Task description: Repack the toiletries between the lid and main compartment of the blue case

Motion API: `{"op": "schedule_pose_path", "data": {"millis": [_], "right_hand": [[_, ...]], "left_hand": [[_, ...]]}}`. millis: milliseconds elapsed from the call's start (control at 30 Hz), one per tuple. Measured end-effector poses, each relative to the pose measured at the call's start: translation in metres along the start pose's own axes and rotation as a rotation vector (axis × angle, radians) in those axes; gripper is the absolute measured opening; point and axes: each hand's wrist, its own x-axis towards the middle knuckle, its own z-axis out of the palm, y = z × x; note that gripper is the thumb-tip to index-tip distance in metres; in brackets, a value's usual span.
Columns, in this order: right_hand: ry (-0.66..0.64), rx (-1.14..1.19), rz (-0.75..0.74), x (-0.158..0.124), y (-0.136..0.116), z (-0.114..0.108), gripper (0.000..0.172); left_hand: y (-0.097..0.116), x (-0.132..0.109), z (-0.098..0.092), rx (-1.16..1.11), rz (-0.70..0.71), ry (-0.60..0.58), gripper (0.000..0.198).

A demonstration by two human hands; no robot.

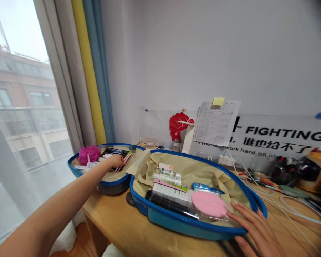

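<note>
A small blue suitcase [195, 232] with a beige lining lies unfolded on the wooden desk. My left hand [118, 161] reaches into its left half, fingers closed at the edge of some thin pinkish items; what they grip is hidden. Beside it are a magenta bath puff [89, 155] and a dark flat case [115, 152]. Over the right rim my right hand [256, 226] is open, fingers spread, its fingertips near a pink oval item [209, 204]. Also in this half are a white tube [167, 178], a white box [169, 192], a long black item [168, 205] and a blue item [205, 188].
Looped white cables [302, 207] run along the desk's right side. An orange-labelled jar [314, 167] and pens stand at the far right. Behind the suitcase, a clipped paper [216, 123] leans before a wall banner [278, 134]. Curtains [93, 89] hang at left.
</note>
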Motion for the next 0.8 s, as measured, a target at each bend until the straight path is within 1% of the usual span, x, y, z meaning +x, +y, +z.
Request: {"op": "schedule_pose_path", "data": {"millis": [100,233,433,567,800], "right_hand": [[-0.011,0.013,0.006,-0.0016,0.0003,0.0009,0.035],[-0.032,0.004,0.000,-0.0046,0.0008,0.0023,0.035],[-0.020,-0.008,0.002,-0.0044,0.0021,0.0026,0.036],[-0.014,-0.012,-0.006,-0.0034,0.0010,0.0018,0.035],[-0.023,-0.022,-0.015,-0.0006,-0.0011,0.0016,0.034]], "left_hand": [[0.0017,0.0001,-0.0005,0.025,0.002,-0.013,0.035],[0.0028,-0.0024,0.0024,0.041,0.006,-0.002,0.036],[0.0035,-0.0022,0.0068,0.039,-0.014,0.015,0.037],[0.0047,-0.0024,0.0065,0.035,-0.023,-0.007,0.036],[0.0063,-0.0097,0.0081,0.013,-0.027,-0.042,0.035]]}}
